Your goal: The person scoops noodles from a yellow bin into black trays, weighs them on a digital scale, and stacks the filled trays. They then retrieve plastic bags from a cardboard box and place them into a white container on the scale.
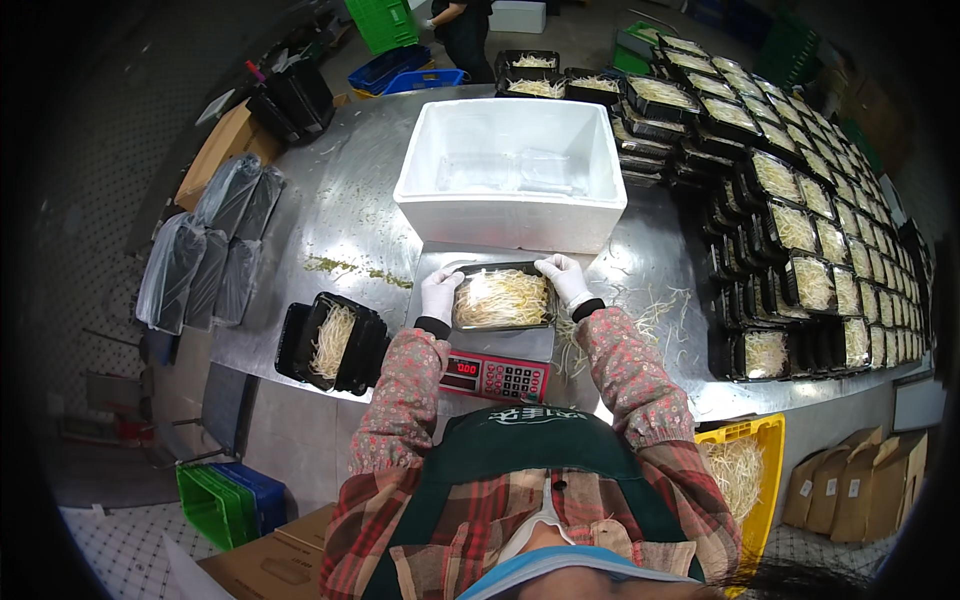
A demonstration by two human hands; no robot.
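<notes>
Between my gloved hands is a black plastic tray of bean sprouts point(501, 300), with a shiny clear cover over it. My left hand point(440, 291) grips its left end, and my right hand point(564, 277) has the upper right corner. The tray is over the metal platform of a red digital scale point(495, 377); whether it touches the platform I cannot tell. Just beyond stands a white foam box point(510, 217) with clear plastic pieces point(544, 169) inside. Left of my left forearm, a stack of black trays point(360, 360) has sprouts point(332, 341) in the top one.
Stacks of packed sprout trays point(795, 225) crowd the right of the steel table point(337, 202). Bagged black trays point(199, 255) line its left edge. Loose sprouts point(664, 307) lie right of the scale. A yellow crate point(772, 465) of sprouts stands below at right. Another person point(461, 37) is beyond the table.
</notes>
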